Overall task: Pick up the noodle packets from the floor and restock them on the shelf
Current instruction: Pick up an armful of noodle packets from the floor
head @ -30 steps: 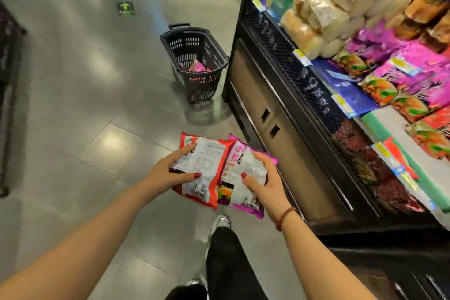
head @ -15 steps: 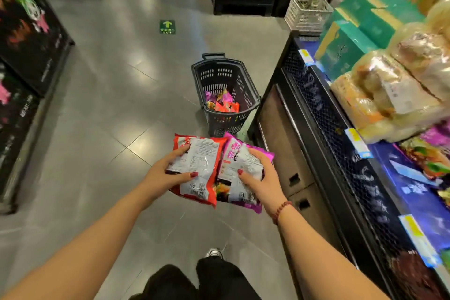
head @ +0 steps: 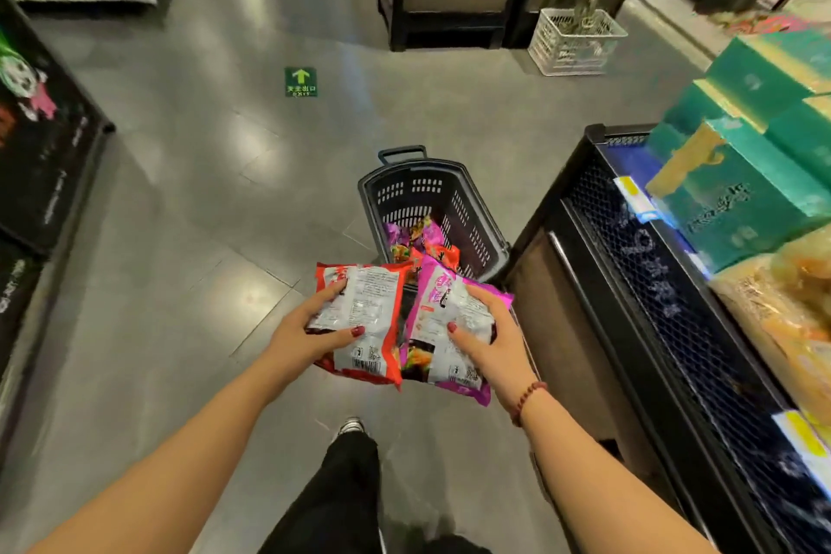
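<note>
A: Where are the noodle packets?

B: Two are in the person's hands, held up just on the near side of the black basket [head: 467, 220], which stands on the grey floor [head: 180, 283]. The left hand [head: 306, 337] grips a red noodle packet [head: 364, 315], with the thumb pressed on its printed back and the fingers curled round its left edge. The right hand [head: 490, 342] grips a pink noodle packet [head: 445, 315] the same way from the other side. The two packets touch edge to edge, the red one on the left.

A: Is anything in the basket itself?

B: More loose packets [head: 416, 238], pink and red, lie in its bottom. How many cannot be told.

A: And the shelf?

B: The shelf [head: 652, 283] stands just right of the basket, its corner close to the basket's right wall. Green boxes [head: 742, 193] are stacked on it, and clear-wrapped bags [head: 773, 310] lie nearer the person than those.

A: What else is around the basket?

B: Beyond it to the left, a green exit sticker [head: 301, 82] is on the floor. Beyond it to the right sits a white wire crate [head: 575, 43]. On its near side, below the held packets, are a shoe [head: 350, 425] and a black trouser leg [head: 332, 495]. A bead bracelet [head: 528, 400] circles the right wrist.
</note>
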`<state>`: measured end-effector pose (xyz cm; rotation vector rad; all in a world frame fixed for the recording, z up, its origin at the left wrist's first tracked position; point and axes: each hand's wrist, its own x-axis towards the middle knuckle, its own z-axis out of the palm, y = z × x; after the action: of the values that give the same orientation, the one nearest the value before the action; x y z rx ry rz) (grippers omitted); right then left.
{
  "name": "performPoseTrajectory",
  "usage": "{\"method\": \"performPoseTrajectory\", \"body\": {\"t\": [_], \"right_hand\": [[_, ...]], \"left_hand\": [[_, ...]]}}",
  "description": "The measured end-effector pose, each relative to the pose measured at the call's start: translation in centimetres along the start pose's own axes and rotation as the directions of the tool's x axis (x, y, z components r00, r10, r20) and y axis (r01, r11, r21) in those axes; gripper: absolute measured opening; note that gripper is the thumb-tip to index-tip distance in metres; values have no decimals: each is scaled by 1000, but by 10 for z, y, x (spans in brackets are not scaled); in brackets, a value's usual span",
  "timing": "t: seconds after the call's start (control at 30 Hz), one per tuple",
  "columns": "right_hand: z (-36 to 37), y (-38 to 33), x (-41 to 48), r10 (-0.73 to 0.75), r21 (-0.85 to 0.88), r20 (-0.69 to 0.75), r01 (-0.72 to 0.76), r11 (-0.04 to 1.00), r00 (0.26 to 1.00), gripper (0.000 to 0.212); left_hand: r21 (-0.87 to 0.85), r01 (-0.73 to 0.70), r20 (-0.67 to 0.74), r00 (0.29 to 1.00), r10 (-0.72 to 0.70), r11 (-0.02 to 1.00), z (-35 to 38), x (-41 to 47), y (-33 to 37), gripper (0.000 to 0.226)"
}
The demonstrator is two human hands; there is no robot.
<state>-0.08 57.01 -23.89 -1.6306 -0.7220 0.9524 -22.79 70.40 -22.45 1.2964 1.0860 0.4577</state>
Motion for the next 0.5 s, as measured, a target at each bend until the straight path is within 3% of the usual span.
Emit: {"method": "performPoseTrajectory", "body": {"t": [0.3, 0.5], "right_hand": [[41, -27, 115, 95, 40, -57, -93, 995, 994, 51], [29, -24, 188, 151, 13, -119, -151, 989, 981, 51]], "left_hand": [[27, 33, 80, 996, -35, 999, -46, 133, 46, 68], [35, 76, 48, 996, -78, 996, -41, 213, 60, 67]]}}
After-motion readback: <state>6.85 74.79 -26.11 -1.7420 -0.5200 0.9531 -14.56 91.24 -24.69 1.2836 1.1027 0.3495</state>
